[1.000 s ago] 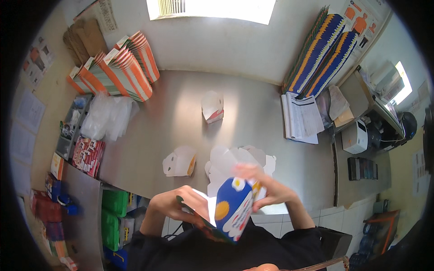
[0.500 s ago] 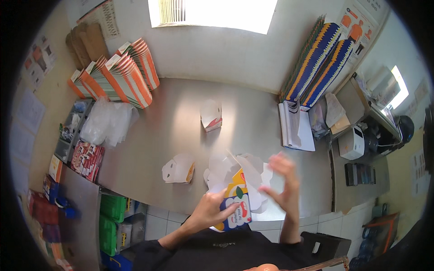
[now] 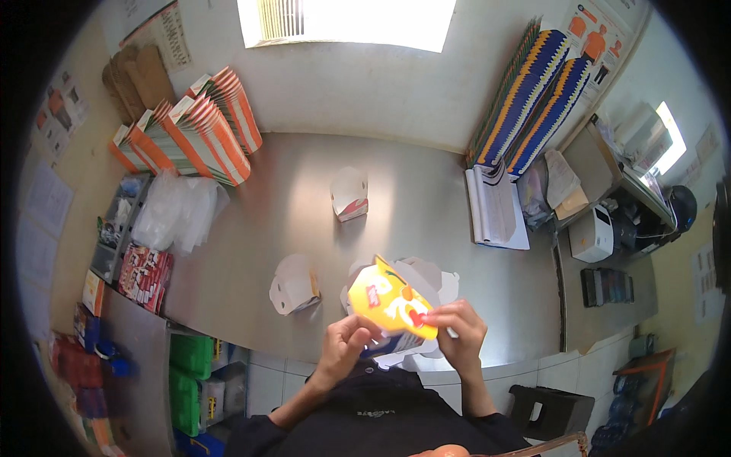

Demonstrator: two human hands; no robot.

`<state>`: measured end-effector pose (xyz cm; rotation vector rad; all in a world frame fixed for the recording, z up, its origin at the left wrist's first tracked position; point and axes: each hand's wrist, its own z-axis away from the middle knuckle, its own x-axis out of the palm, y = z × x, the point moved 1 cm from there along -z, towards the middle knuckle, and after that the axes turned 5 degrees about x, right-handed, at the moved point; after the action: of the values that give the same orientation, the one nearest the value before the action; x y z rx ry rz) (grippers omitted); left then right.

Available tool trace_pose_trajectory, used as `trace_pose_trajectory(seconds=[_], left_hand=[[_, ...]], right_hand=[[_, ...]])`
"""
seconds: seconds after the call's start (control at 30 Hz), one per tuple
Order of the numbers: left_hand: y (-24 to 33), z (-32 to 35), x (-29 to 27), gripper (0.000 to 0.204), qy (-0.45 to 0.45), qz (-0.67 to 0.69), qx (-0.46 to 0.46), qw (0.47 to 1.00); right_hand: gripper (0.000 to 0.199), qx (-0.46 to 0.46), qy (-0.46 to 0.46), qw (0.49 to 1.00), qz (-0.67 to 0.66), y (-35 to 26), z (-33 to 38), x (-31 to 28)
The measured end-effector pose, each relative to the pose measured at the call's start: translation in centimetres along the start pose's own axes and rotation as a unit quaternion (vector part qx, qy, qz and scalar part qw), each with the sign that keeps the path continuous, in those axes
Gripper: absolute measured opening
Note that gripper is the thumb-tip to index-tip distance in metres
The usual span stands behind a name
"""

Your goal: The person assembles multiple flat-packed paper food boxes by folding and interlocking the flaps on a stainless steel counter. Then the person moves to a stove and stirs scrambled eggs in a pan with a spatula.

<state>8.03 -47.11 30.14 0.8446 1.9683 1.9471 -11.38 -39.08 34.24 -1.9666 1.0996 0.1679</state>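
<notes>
Between my two hands, close to the table's near edge, is a yellow and blue printed cardboard food box (image 3: 392,301). My left hand (image 3: 343,344) grips its lower left side, thumb and fingers closed on the card. With fingers bent at its right side, my right hand (image 3: 459,327) pinches the box's edge. Under and behind it lie several flat white box blanks (image 3: 426,278), partly hidden by the box. To the left stands an open folded box (image 3: 295,286), white inside. Farther back in the middle stands another open box (image 3: 350,196) with red print.
Orange and white folded cartons (image 3: 205,129) stand at the back left, beside clear plastic bags (image 3: 179,209). Tall stacks of blue and yellow cartons (image 3: 525,99) lean at the back right, near an open notebook (image 3: 499,209). A black stool (image 3: 552,411) is at the lower right.
My right hand has come down from the air onto the box's right side. The box has turned, so its yellow panel faces up. The view has shifted slightly.
</notes>
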Motion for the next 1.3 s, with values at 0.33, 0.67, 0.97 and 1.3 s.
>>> trace_pose_trajectory(seconds=[0.33,0.67,0.97,1.3], left_hand=[[-1.3,-0.1,3.2,0.031,0.121,0.166,-0.035,0.978],[-3.0,-1.2,2.6,0.039,0.111,0.233,-0.098,0.961],[-1.9,-0.5,2.0,0.047,-0.129,-0.045,-0.005,0.991],[5.5,-1.8,0.1,0.048,-0.07,-0.364,0.21,0.905]], right_hand=[[0.018,0.232,-0.045,0.951,-0.201,0.0,0.5,4.6],[0.019,0.303,-0.058,0.934,-0.18,1.1,1.4,6.0],[0.039,0.196,-0.081,0.964,-0.161,2.9,-1.9,3.8],[0.024,-0.02,-0.227,0.962,-0.151,1.4,-3.4,2.5]])
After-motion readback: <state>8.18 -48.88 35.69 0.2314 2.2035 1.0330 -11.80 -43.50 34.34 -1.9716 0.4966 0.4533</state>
